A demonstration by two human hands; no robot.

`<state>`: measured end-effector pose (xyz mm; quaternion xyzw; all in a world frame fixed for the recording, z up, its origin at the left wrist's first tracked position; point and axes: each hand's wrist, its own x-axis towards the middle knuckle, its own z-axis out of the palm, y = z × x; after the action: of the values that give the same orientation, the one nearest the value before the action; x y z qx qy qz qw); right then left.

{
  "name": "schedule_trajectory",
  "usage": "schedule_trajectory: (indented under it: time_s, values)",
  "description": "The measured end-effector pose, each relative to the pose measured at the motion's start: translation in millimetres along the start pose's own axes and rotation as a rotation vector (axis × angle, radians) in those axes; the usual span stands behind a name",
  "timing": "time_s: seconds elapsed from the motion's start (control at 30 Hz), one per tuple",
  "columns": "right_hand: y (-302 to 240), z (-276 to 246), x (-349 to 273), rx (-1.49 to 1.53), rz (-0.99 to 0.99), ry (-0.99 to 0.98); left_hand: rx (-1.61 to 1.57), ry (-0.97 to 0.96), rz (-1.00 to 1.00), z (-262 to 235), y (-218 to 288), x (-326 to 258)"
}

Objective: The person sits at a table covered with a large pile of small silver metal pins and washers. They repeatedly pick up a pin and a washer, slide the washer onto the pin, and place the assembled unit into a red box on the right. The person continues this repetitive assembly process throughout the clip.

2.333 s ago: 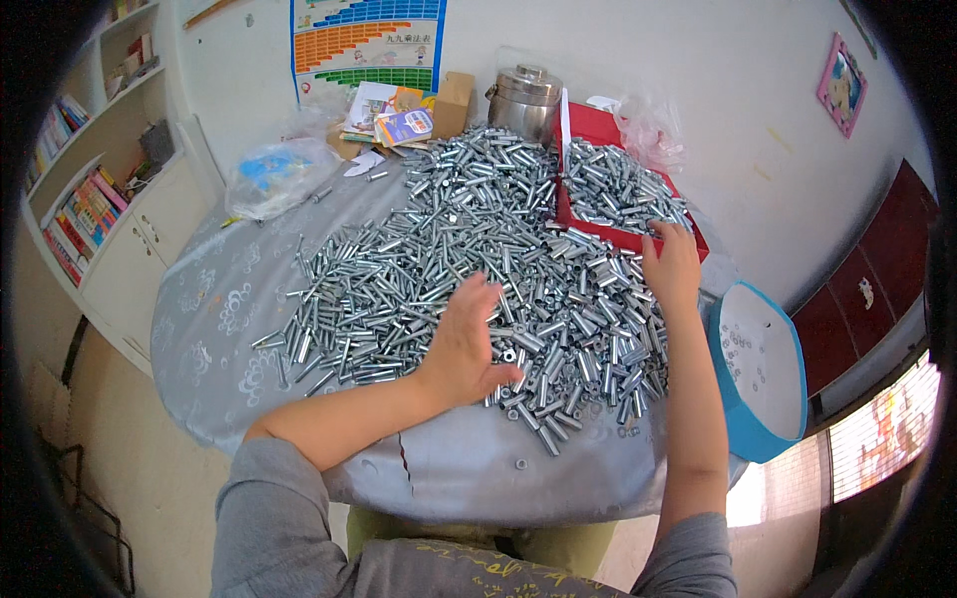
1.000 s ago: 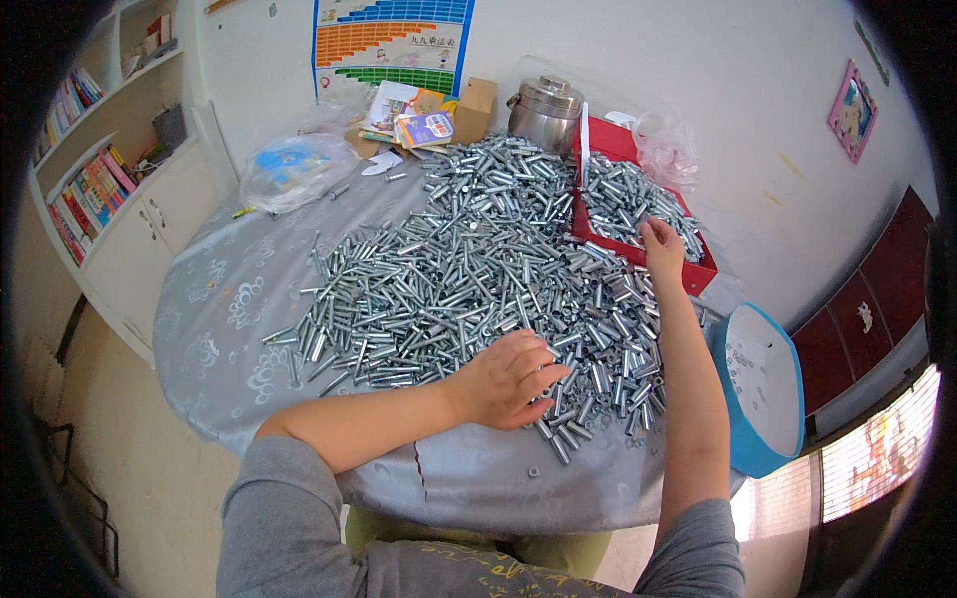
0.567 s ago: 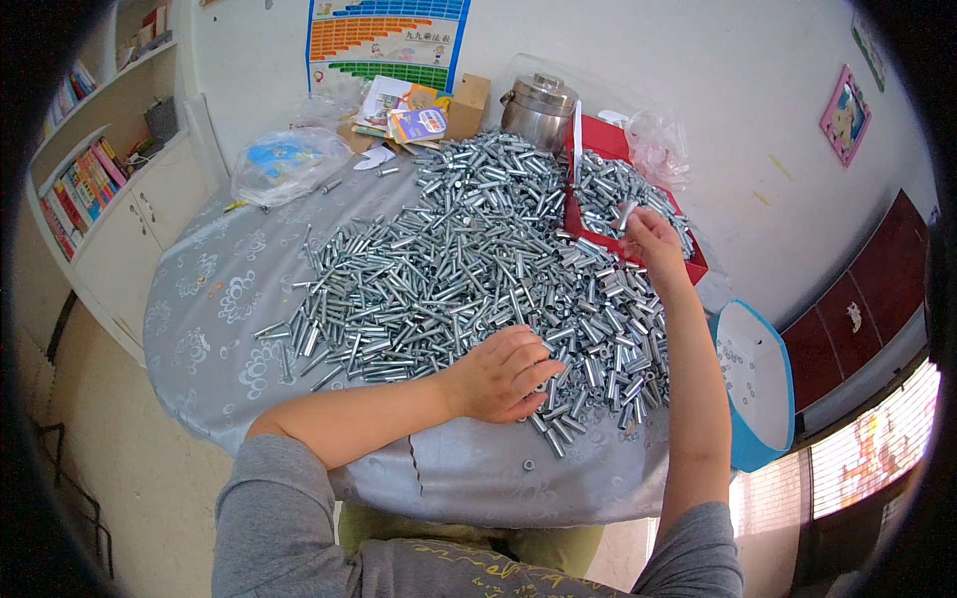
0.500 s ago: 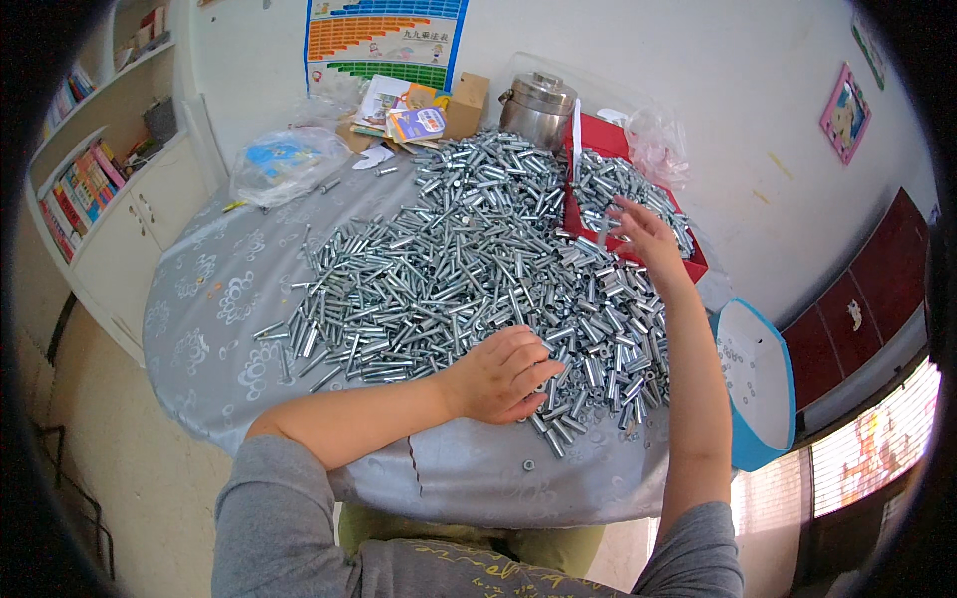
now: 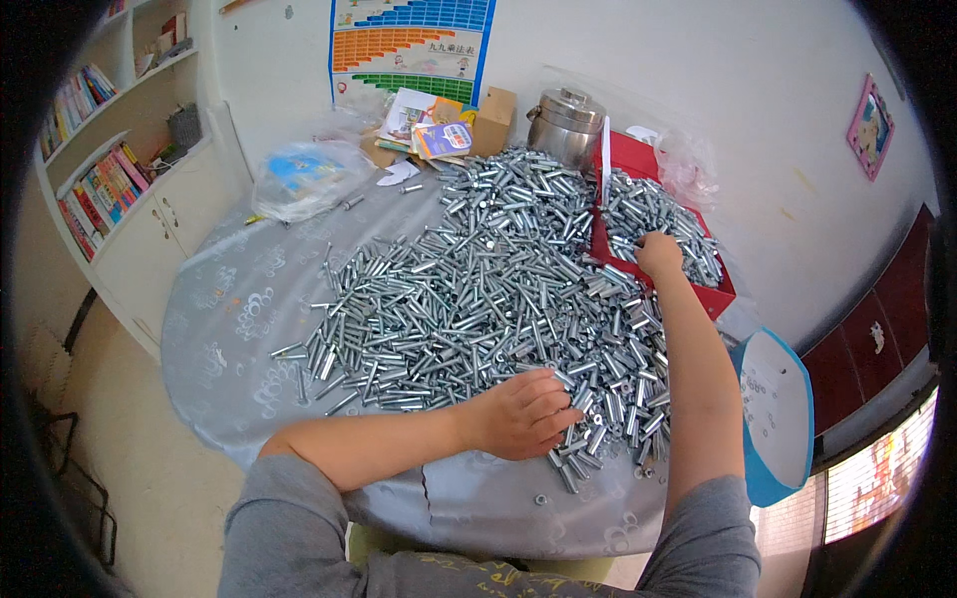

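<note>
Sorting metal bolts from heap into red tray: mostly still to do.

The right hand point(image 5: 658, 255), fingers curled, rests on bolts in the red tray point(image 5: 720, 291) at upper right; whether it grips one cannot be told. The left hand point(image 5: 523, 414) lies loosely cupped on the heap of bolts point(image 5: 469, 299) at centre. The tray is partly filled, while most bolts cover the round table point(image 5: 229, 319).

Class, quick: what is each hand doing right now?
Left hand: curled on the pile of metal bolts; grip unclear.
Right hand: over bolts in the red tray; unclear.
</note>
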<state>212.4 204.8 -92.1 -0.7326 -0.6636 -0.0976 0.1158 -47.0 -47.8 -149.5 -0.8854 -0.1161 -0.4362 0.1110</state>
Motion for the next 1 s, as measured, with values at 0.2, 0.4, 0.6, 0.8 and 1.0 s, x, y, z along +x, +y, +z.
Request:
schedule_trajectory:
  time_s: [0.2, 0.4, 0.6, 0.8, 1.0]
  values:
    - [-17.4, -15.3, -2.1, -0.088, -0.059, -0.043, -0.001, -0.016, 0.019, 1.5, -0.6, -2.9]
    - [-19.7, -25.1, -19.5, -0.167, -0.103, -0.041, 0.034, 0.013, 0.043, 2.0, 2.7, -0.9]
    - [-6.3, -32.8, -55.6, 0.953, -0.169, 0.096, -0.15, 0.006, -0.07, 5.0, -2.7, 0.7]
    - [-49.4, -57.8, -186.0, 1.812, -0.141, -0.305, -0.12, 0.061, -0.263, -12.8, 2.6, 8.0]
    - [-81.3, -66.9, -242.3, 2.125, -0.023, -0.342, 0.073, -0.075, -0.446, -21.1, 6.2, 11.4]
